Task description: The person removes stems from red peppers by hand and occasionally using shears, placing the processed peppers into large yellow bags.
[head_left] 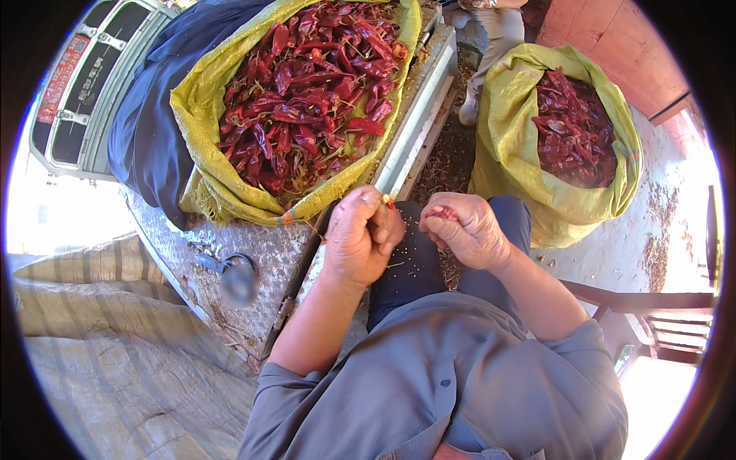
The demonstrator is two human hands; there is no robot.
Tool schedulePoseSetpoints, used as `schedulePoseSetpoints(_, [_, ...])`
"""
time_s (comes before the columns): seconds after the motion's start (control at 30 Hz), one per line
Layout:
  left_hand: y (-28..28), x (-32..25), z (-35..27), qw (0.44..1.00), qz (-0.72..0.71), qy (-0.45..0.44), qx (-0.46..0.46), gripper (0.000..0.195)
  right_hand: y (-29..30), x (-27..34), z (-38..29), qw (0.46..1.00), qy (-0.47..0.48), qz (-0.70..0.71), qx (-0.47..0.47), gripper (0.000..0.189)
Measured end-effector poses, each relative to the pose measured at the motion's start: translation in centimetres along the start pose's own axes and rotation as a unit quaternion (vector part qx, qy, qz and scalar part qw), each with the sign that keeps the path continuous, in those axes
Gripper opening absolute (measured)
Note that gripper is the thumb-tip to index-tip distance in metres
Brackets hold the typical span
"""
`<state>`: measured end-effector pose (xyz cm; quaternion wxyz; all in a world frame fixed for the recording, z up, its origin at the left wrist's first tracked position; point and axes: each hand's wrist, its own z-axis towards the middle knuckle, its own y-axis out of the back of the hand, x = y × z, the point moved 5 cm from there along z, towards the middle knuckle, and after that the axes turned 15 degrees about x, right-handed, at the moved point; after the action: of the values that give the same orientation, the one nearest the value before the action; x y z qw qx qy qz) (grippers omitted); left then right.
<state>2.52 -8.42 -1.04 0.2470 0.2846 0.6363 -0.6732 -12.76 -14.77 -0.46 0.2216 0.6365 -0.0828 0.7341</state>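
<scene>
My left hand [362, 238] is closed around a small chili top [387, 200], whose red and pale yellow end sticks out by the thumb. A piece of dried red chili [441, 213] shows in the grip of my right hand [468, 230]; most of it is hidden by the fingers. The two hands are apart, above my lap. Beyond the left hand lies a yellow woven sack [198, 123] with its mouth rolled back, full of whole dried red chilies [305, 103]. Pale seeds are scattered on my dark trousers [405, 259].
Right of my knees stands another yellow woven sack [509, 126] holding torn chili pieces [575, 138]. A metal rail [420, 115] runs beside the first sack. Another person's leg [489, 52] is at the back. A wooden chair [638, 302] is at right, a striped tarp [126, 368] at left.
</scene>
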Motion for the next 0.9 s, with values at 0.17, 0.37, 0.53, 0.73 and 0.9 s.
schedulePoseSetpoints(0.17, [-1.0,-0.1,0.5,0.637,0.750,0.140,0.111,0.022,2.5,-3.1,-3.3,0.978,-0.120,0.158,-0.064,0.016])
schedulePoseSetpoints(0.37, [1.7,-4.5,5.8,0.572,0.820,-0.025,0.000,0.019,2.9,-3.7,-5.4,0.963,-0.165,0.188,-0.101,0.013])
schedulePoseSetpoints(0.53, [4.8,-5.5,10.9,0.345,0.938,-0.030,-0.026,0.017,2.2,-3.7,-6.0,0.959,-0.172,0.209,-0.085,0.009])
schedulePoseSetpoints(0.73, [5.3,-7.0,9.8,0.453,0.884,-0.107,-0.044,0.012,1.9,-4.3,-6.0,0.951,-0.195,0.222,-0.090,0.013])
schedulePoseSetpoints(0.9, [1.6,-7.2,6.2,0.521,0.835,-0.179,-0.009,0.014,1.7,-5.5,-3.1,0.934,-0.163,0.302,-0.098,0.028])
